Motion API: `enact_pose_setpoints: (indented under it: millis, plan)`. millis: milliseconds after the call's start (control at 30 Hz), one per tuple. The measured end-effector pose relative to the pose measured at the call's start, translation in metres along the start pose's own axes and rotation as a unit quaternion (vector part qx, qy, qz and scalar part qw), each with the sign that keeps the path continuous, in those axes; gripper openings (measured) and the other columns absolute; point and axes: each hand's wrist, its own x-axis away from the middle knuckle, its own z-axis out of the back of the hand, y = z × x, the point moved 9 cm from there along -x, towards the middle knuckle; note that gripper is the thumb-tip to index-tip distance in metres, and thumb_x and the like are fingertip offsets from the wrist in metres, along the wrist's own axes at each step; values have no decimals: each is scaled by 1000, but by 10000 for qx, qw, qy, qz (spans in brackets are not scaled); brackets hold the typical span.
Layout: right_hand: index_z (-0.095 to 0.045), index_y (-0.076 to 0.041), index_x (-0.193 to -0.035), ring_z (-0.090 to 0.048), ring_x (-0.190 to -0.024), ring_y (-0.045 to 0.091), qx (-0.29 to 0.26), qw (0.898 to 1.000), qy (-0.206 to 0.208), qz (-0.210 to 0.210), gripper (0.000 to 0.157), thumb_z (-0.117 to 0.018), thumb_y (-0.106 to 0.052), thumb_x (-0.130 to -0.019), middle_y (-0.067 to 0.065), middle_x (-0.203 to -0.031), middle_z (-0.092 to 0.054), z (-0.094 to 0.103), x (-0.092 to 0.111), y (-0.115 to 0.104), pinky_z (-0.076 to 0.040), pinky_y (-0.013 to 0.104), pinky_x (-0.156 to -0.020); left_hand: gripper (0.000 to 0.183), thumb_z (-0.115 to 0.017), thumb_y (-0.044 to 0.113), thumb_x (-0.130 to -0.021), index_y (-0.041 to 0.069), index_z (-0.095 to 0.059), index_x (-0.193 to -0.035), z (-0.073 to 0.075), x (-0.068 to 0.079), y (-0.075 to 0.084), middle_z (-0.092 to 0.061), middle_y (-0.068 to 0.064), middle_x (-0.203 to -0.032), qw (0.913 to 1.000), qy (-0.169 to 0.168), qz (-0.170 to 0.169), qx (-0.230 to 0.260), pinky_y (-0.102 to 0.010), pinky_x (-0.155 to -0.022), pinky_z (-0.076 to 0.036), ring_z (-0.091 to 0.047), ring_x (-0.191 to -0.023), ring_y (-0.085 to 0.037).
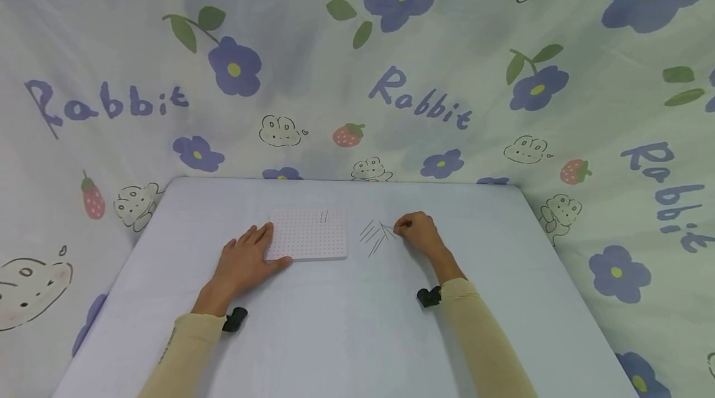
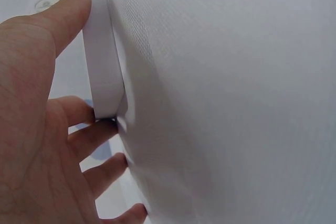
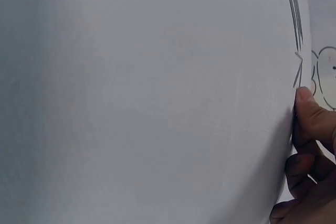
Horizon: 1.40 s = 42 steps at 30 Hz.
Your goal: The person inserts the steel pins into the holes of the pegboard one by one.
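Note:
A white board with a grid of small holes (image 1: 307, 239) lies flat on the table. Two thin dark sticks (image 1: 321, 217) show near its far right part. My left hand (image 1: 246, 264) rests at the board's near left corner, fingers spread, with the thumb (image 2: 79, 11) against one side and fingertips by the adjoining edge. To the board's right, several loose thin dark sticks (image 1: 377, 246) lie on the table, some crossing. Beside them my right hand (image 1: 422, 235) has curled fingers and pinches the end of one thin stick between thumb (image 3: 307, 103) and forefinger; the fingers partly hide the contact.
The white-covered table (image 1: 346, 323) ends at a far edge in front of a patterned curtain (image 1: 313, 75) with flowers and rabbits. A small black camera sits on the left wrist (image 1: 235, 320), another on the right wrist (image 1: 429, 297).

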Motion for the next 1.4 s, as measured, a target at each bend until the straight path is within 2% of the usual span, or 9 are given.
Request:
enact_pose_setpoints:
  millis: [233, 333, 433, 900, 1400]
  plan:
    - [-78, -14, -96, -63, -94, 22, 528, 9985, -105, -20, 10, -72, -21, -94, 3, -102, -72, -1, 1, -4, -45, 57, -92, 99, -62, 65, -90, -2, -31, -156, 1, 0, 1, -34, -23, -159, 10000, 10, -4, -9, -74, -110, -22, -28, -146, -47]
    - [-78, -14, -95, -62, -92, 22, 576, 9982, -131, -25, 9, -71, -20, -95, 1, -97, -72, -2, 2, -4, -41, 64, -96, 99, -62, 65, -90, -3, -31, -155, 0, 0, 1, -34, -23, -159, 10000, -7, -15, -10, -74, -110, -23, -28, -146, -48]
    - [-77, -14, -91, -61, -87, 21, 575, 9982, -160, -42, 9, -70, -19, -96, -1, -91, -71, -2, 2, -4, -39, 67, -98, 99, -61, 65, -90, -3, -31, -156, -1, 0, 0, -34, -23, -159, 10000, -27, -6, -17, -74, -110, -23, -28, -146, -47]
    - [-75, -15, -89, -59, -86, 20, 669, 9975, -222, -7, 11, -68, -19, -97, -1, -91, -68, -4, 1, -4, -41, 62, -93, 98, -63, 63, -91, -2, -31, -156, 0, 0, 1, -34, -22, -159, 10000, 27, -12, -29, -74, -110, -23, -29, -146, -47]
    - [-69, -12, -101, -59, -87, 23, 616, 9976, -289, -100, 14, -57, -20, -103, 3, -97, -68, -2, 0, -1, -44, 54, -88, 98, -63, 63, -90, -2, -30, -156, 0, 0, 1, -34, -23, -159, 10000, 21, 0, 23, -74, -110, -22, -28, -146, -48]
